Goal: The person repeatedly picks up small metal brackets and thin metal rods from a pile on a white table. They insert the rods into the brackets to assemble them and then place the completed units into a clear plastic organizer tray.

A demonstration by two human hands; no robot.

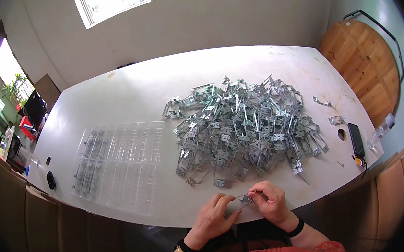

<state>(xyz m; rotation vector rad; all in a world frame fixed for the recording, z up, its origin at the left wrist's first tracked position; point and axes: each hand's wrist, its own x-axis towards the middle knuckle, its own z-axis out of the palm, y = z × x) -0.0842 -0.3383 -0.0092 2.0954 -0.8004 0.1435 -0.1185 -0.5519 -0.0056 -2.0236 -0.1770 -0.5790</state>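
Near the table's front edge, a small metal bracket with thin rods [245, 199] is held between my two hands. My left hand [212, 217] has its thumb and fingers closed around the rod ends on the left. With thumb and fingertips pinched together, my right hand [272, 201] grips the plate end on the right. Just beyond both hands lies a large tangled heap of similar metal brackets [246, 121]. To the left is a clear plastic tray [135, 167] with long moulded compartments; several brackets [90, 162] lie in its left columns.
On the white table [110, 94], two loose brackets lie right of the heap, one of them a short bracket [336, 120]. A black phone [356, 139], a clear bottle [381, 131] and a cable hole [342, 134] are at the right edge. A small black object [50, 180] sits at the left.
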